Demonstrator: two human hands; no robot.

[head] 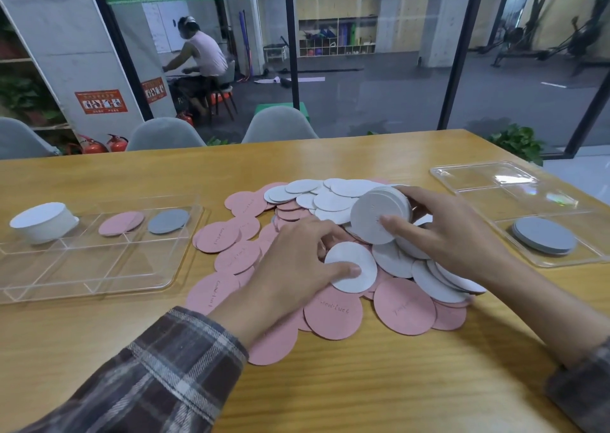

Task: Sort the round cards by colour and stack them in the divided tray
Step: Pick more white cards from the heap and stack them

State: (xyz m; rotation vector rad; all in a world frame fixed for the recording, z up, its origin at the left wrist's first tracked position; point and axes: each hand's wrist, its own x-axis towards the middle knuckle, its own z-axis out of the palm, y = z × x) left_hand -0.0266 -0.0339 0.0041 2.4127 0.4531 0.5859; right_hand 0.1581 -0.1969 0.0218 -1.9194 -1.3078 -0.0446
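Observation:
A heap of pink and white round cards (333, 313) lies mid-table. My right hand (452, 231) grips a tilted stack of white cards (373, 218) above the heap. My left hand (297, 264) pinches a single white card (343, 257) at the heap's top, thumb on its face. The clear divided tray (82, 267) on the left holds a tall white stack (43, 221), a few pink cards (120, 223) and grey cards (168, 221) in separate back compartments.
A second clear tray (528, 198) at the right holds a short stack of grey cards (544, 236) in its near compartment. Grey chairs (279, 125) stand behind the table's far edge, before a glass wall. A person sits beyond the glass.

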